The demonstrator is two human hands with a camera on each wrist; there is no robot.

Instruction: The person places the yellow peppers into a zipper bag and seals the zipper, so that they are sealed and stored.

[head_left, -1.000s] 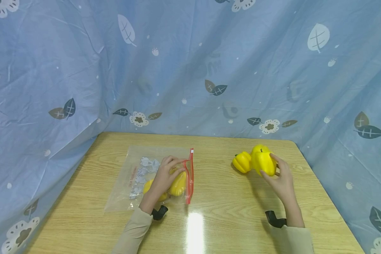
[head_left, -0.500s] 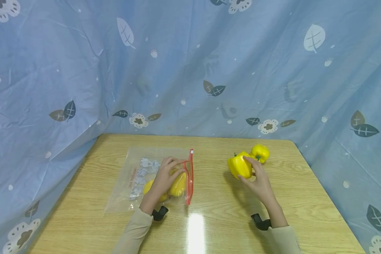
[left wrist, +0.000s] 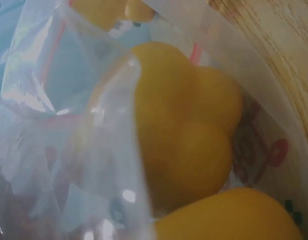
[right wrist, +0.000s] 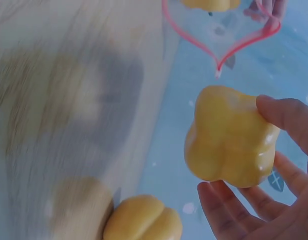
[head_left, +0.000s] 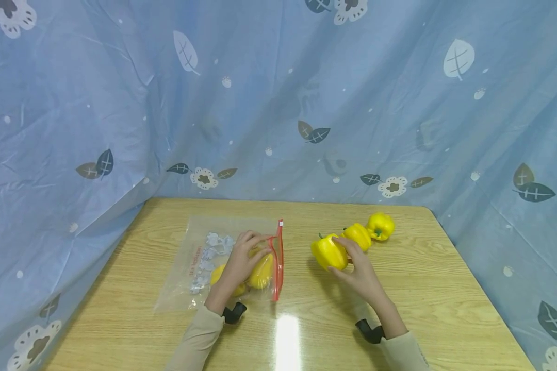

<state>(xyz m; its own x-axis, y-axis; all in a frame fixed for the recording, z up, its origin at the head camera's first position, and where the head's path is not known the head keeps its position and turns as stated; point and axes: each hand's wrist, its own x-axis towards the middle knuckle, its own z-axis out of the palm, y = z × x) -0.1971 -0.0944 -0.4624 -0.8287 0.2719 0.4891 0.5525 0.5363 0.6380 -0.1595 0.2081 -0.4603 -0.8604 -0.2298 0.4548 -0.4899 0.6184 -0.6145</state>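
My right hand (head_left: pixel 363 273) grips a yellow bell pepper (head_left: pixel 327 252) between thumb and fingers, lifted over the table right of a clear zip bag (head_left: pixel 178 281). Its lobed underside fills much of the right wrist view. The bag lies flat at left, and its red zip edge (head_left: pixel 280 273) faces right. My left hand (head_left: pixel 235 262) pinches the upper layer at this mouth, which gapes in the right wrist view. Inside are two yellow bell peppers, one near the mouth (head_left: pixel 261 273) and another partly hidden under my wrist (head_left: pixel 217 273). The left wrist view shows a pepper (left wrist: pixel 179 125) through the plastic.
Two more yellow bell peppers, the nearer one (head_left: pixel 358 236) and the farther one (head_left: pixel 380 225), stand at the back right of the wooden table (head_left: pixel 445 293). A blue patterned curtain (head_left: pixel 260 103) hangs behind the table and along its sides.
The right hand has carried its bell pepper leftward and slightly nearer, away from the other two and closer to the bag's mouth. My left hand stays in place at the bag.
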